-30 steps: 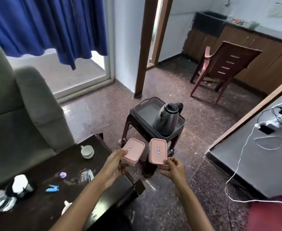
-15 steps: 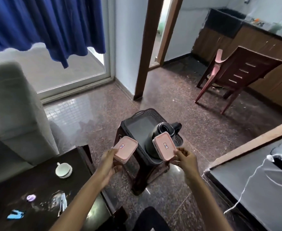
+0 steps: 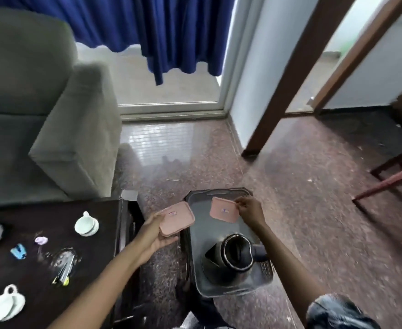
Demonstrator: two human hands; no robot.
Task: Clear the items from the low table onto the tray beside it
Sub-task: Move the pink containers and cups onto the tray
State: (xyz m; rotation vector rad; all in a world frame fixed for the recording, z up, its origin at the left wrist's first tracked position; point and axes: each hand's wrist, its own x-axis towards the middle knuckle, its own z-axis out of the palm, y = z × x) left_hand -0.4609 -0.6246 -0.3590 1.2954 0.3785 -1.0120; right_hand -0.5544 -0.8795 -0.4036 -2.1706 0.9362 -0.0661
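Our left grip (image 3: pixel 151 236) clasps a flat pink rectangular plastic box (image 3: pixel 176 218) at the left edge of the dark plastic tray (image 3: pixel 204 233); our right grip (image 3: pixel 250 208) pinches a second pink box (image 3: pixel 224 212) over its far end, beyond its steel kettle (image 3: pixel 236 255).

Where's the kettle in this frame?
Head view, right of centre: the kettle stands on the near end of the tray, right of the low table, nearer than the pink box the right hand pinches.

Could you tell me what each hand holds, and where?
The left hand grips one pink box by its near end; the right hand pinches the right edge of the other pink box.
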